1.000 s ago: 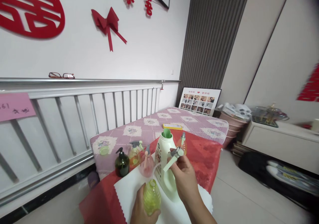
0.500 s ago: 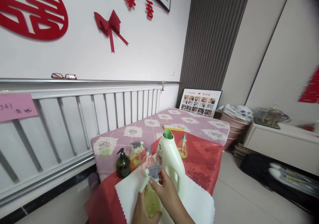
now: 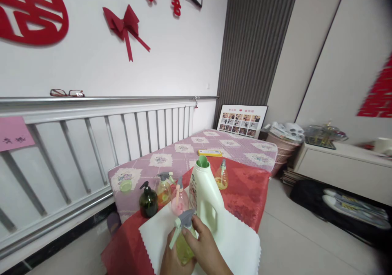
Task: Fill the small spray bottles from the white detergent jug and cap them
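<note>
My left hand [image 3: 170, 259] is wrapped round the base of a small yellow-green spray bottle [image 3: 183, 245] standing on a white cloth [image 3: 235, 246]. My right hand [image 3: 206, 248] grips the bottle's grey and pale-green trigger head [image 3: 183, 222], which sits on the bottle's neck. Just behind stands a tall white jug with a green spout [image 3: 204, 195]. Both hands are closed on the bottle at the bottom edge of the view.
A dark green pump bottle [image 3: 148, 201], an orange spray bottle [image 3: 164, 188], a pink spray bottle [image 3: 179, 200] and a small yellow spray bottle [image 3: 221, 176] stand on the red cloth [image 3: 248, 189]. A yellow flat object [image 3: 210, 153] lies farther back. White railing on the left, floor on the right.
My right hand brought the trigger head down from beside the white jug onto the yellow-green bottle's neck. The view shifted slightly.
</note>
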